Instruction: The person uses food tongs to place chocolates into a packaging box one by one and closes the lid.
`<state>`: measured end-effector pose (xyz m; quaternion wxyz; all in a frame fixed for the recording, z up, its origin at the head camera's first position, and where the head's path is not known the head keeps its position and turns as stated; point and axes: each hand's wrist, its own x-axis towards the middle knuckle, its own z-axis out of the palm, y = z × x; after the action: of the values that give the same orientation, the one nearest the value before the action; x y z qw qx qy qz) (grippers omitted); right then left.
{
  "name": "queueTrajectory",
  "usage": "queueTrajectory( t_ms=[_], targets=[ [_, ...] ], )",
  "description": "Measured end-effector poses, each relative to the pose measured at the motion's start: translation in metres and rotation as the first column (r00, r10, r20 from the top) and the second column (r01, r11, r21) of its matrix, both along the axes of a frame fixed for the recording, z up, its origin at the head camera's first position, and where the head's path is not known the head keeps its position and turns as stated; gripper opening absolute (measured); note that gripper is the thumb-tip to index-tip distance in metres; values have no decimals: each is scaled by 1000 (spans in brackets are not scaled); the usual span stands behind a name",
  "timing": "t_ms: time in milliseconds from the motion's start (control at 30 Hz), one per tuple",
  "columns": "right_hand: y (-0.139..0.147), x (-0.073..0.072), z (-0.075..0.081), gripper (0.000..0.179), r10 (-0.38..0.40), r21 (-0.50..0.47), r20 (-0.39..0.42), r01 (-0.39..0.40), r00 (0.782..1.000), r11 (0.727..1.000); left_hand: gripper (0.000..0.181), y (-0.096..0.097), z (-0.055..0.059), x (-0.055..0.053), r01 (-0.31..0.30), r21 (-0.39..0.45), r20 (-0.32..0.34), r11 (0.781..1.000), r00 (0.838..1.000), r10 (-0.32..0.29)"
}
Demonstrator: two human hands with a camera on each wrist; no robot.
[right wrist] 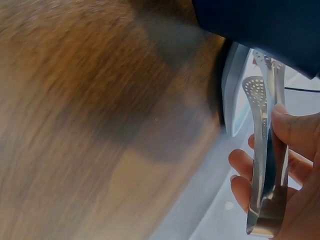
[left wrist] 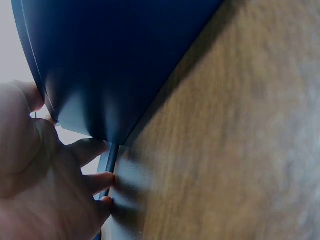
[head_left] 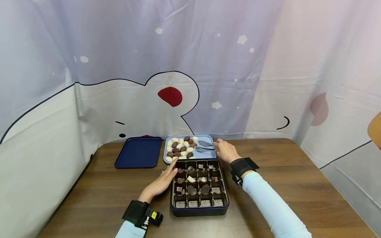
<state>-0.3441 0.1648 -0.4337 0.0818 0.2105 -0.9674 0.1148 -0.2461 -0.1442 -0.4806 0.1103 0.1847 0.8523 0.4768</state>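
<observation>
A dark blue box (head_left: pixel 200 212) with a divided black insert holds chocolates in most of its compartments; the front row shows bare insert bottoms. My left hand (head_left: pixel 160 183) rests at the box's left side, its fingers extended along the upper edge. In the right wrist view, my right hand (right wrist: pixel 302 150) grips metal tongs (right wrist: pixel 258 150) with perforated heads, their two arms apart. Behind the box, the tongs' heads are over the right part of a light blue tray (head_left: pixel 209 155). White and brown chocolates (head_left: pixel 183 149) lie grouped on that tray's left part. Between the tongs' heads I see no chocolate.
A flat navy tray (head_left: pixel 138 152) lies left of the light blue tray. A patterned curtain (head_left: pixel 220 82) hangs behind the wooden table (head_left: pixel 268 168). The box stands directly in front of the light blue tray.
</observation>
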Motion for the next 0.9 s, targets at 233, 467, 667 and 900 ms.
queueTrajectory(
  t_ms=[233,467,667,900],
  targets=[
    [-8,-7,-1,40,25,18,-12,-25,1000,1000,60,0,4,0,-8,-30,13,1000,1000,8],
    [-6,-8,-4,42,23,-47,60,-20,998,999,64,0,3,1,5,22,-16,1000,1000,-5],
    [3,-12,-2,45,16,-85,51,-12,999,996,66,-1,2,0,23,32,-19,999,1000,-22],
    [6,-14,-4,45,22,-97,33,-19,999,995,66,-2,-1,-1,22,26,-27,999,999,-22]
  ],
)
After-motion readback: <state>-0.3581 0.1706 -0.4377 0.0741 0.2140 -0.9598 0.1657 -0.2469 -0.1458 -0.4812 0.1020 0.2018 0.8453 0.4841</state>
